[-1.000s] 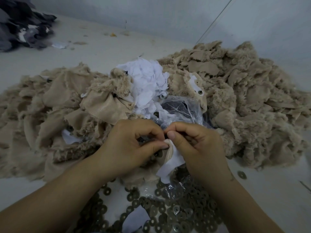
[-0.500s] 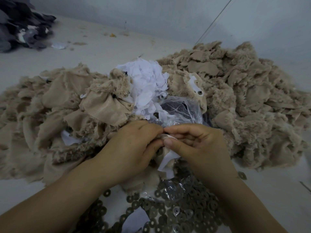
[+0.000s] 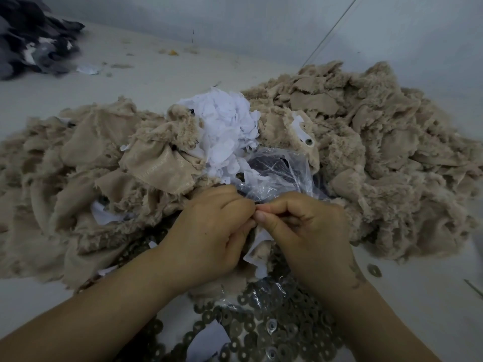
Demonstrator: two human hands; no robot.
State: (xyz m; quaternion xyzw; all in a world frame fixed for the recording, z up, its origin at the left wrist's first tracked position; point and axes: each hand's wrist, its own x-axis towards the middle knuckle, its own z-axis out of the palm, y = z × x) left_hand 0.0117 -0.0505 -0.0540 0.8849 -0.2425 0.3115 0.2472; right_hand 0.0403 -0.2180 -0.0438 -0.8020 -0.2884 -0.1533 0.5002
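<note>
In the head view, the left hand (image 3: 209, 231) and the right hand (image 3: 303, 231) met fingertip to fingertip above the near middle of the pale table (image 3: 136, 82). Both had curled fingers pinching a small beige plush piece with a white patch (image 3: 257, 250), which hung between the palms just above a heap of metal washers (image 3: 274, 325). Behind the hands lay a crumpled clear plastic bag (image 3: 277, 173) and a pile of white cut scraps (image 3: 224, 126), flanked by mounds of beige plush pieces (image 3: 379, 152), with dark fabric (image 3: 31, 43) far off left.
</note>
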